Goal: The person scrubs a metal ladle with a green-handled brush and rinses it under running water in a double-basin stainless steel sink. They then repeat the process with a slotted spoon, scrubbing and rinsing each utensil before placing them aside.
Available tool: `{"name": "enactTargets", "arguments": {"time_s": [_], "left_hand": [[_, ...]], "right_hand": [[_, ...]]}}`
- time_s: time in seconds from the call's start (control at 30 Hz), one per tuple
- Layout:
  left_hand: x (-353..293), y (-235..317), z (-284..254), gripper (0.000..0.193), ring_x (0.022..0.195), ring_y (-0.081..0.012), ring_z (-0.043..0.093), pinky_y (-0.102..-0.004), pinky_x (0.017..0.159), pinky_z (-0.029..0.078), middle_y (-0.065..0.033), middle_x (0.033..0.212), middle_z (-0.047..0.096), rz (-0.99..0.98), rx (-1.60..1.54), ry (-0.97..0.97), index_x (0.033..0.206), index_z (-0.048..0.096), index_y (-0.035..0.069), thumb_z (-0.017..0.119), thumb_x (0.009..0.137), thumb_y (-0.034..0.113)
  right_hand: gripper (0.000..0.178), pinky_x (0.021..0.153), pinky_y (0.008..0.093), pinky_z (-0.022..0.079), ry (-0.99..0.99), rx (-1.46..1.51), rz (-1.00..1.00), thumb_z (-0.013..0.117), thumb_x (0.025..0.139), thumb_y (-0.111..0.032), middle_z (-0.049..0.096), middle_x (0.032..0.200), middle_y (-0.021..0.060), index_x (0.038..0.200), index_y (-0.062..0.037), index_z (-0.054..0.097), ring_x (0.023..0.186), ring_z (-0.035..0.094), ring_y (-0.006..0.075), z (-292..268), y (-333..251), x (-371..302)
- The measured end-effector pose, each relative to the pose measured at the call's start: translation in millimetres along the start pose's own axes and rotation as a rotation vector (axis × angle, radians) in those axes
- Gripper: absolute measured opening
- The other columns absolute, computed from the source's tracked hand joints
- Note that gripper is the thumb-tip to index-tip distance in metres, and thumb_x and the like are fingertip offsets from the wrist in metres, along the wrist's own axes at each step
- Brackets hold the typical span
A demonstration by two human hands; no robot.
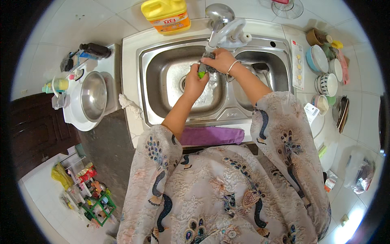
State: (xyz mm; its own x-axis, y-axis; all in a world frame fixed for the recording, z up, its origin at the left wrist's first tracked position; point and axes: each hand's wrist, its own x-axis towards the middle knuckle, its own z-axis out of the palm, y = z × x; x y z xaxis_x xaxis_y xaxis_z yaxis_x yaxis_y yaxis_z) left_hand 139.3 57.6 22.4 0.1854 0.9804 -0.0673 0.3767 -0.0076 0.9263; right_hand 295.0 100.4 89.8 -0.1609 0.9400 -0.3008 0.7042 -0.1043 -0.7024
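Over the left basin of a double steel sink [162,95], my two hands meet beneath the tap [233,31]. My left hand [196,83] is closed around a small green item [201,74], mostly hidden by the fingers; its kind is not clear. From the other side, my right hand [222,61] holds a dark grey steel-wool scourer [211,67] pressed against that item. A pale bracelet [232,67] circles my right wrist. Whether water is running cannot be made out.
A yellow detergent jug [166,16] stands behind the sink. A purple cloth [213,136] lies along the front edge and a white rag [130,106] at the left. Bowls [326,84] crowd the right counter. On the left, a metal basin [94,96] rests on a white one.
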Motion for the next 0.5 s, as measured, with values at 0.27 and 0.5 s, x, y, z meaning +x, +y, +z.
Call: {"name": "enactTargets", "arguments": {"time_s": [0.27, 0.5], "left_hand": [[8, 15, -20, 0.028, 0.064, -0.0174, 0.054, -0.0324, 0.059, 0.045, -0.0072, 0.072, 0.056, -0.176, -0.134, -0.177, 0.098, 0.047, 0.000, 0.063, 0.077, 0.009], [16, 10, -21, 0.033, 0.073, -0.0396, 0.060, -0.0397, 0.064, 0.048, -0.0239, 0.079, 0.060, 0.047, 0.374, -0.087, 0.103, 0.047, -0.001, 0.064, 0.075, 0.008]], "right_hand": [[0.036, 0.073, 0.0326, 0.048, -0.003, 0.298, -0.111, 0.066, 0.075, -0.031, 0.066, 0.082, 0.0143, 0.093, 0.0002, 0.065, 0.075, 0.063, 0.0222, 2, 7, 2], [0.037, 0.075, 0.0361, 0.047, 0.102, 0.344, 0.049, 0.064, 0.078, -0.036, 0.066, 0.084, 0.0172, 0.089, -0.0008, 0.064, 0.080, 0.062, 0.0302, 39, 25, 27]]}}
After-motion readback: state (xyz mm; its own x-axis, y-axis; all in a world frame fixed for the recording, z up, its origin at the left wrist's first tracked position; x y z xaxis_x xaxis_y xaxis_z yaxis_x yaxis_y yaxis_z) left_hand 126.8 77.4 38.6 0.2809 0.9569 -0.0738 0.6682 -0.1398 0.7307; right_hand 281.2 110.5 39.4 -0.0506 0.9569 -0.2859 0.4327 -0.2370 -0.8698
